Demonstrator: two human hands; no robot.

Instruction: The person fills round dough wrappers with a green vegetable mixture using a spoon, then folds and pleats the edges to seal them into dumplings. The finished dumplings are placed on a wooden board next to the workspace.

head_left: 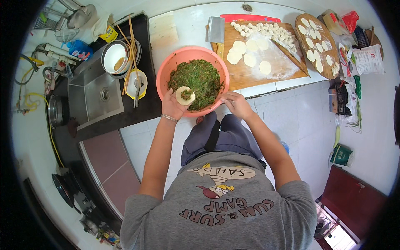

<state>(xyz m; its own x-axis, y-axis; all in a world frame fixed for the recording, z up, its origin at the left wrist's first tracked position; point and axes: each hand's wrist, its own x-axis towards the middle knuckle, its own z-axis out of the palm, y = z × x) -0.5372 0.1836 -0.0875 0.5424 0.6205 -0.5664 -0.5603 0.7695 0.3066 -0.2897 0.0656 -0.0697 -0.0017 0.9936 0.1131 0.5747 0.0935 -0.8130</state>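
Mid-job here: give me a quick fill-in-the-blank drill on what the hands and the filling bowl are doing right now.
1. The left hand holds a round dough wrapper with a dab of ____ filling on it.
2. The filling sits in a ____ bowl.
3. The right hand rests at the bowl's ____.
4. Flat rounds of dough lie on the ____ cutting board beyond the bowl.

Missing words: green; pink; rim; wooden
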